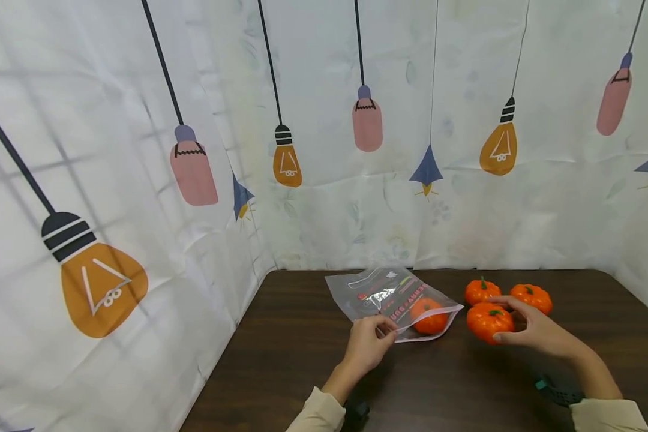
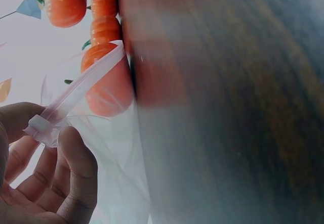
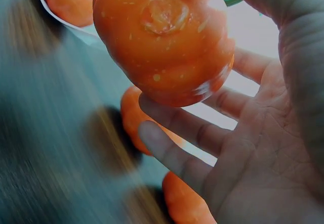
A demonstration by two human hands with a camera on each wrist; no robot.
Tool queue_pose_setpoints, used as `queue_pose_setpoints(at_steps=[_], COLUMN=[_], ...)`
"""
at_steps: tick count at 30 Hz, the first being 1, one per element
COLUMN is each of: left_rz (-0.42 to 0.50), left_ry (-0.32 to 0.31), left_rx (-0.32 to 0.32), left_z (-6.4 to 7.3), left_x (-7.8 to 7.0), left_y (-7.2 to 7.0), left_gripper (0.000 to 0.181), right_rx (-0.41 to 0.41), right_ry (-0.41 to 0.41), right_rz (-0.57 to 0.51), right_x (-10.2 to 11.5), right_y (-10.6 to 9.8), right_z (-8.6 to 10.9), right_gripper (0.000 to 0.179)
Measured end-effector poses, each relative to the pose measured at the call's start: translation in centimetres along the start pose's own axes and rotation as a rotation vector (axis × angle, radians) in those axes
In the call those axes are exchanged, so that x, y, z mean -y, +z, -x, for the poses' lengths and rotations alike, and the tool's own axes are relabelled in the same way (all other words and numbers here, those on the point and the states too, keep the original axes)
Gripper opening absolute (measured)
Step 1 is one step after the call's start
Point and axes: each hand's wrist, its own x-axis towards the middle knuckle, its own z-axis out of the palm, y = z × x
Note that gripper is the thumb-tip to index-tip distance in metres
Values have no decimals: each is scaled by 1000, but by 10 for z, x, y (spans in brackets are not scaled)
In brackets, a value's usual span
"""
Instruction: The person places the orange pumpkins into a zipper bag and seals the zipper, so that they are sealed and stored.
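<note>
My left hand holds the near edge of a clear zip bag with printed lettering. In the left wrist view its fingers are curled about the bag's mouth by a white slider. Inside the bag sits one small orange pumpkin. To the right of the bag, my right hand grips another pumpkin between thumb and fingers. The right wrist view shows the underside of this pumpkin, raised off the table. Just behind it are two more pumpkins, one with an upright green stem, the other to its right.
Everything lies on a dark brown wooden table. A white curtain printed with hanging lamps borders it at the back and left. A dark object with a teal part shows below the right wrist.
</note>
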Motion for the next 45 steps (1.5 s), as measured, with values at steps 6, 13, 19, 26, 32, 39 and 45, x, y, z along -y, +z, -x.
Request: queue_pose_setpoints(at_steps=[6, 13, 19, 26, 32, 39, 45], left_rz=[3, 5, 15, 27, 25, 23, 31], left_ry=[-1, 5, -1, -3, 9, 6, 6], left_rx=[3, -4, -1, 1, -4, 3, 12], left_z=[1, 1, 1, 0, 0, 0, 0], left_x=[-1, 0, -1, 0, 1, 1, -1], left_y=[0, 0, 0, 0, 1, 1, 1], left_gripper=[6, 5, 7, 6, 5, 5, 3], right_rx=[16, 29, 59, 85, 102, 108, 143], right_ry=[-6, -48, -50, -61, -55, -56, -70], right_rz=[26, 13, -5, -19, -16, -10, -49], right_x=[6, 12, 13, 16, 19, 17, 14], right_y=[10, 19, 23, 28, 33, 38, 51], right_z=[-6, -12, -17, -21, -24, -26, -34], right_gripper=[70, 69, 70, 70, 68, 67, 66])
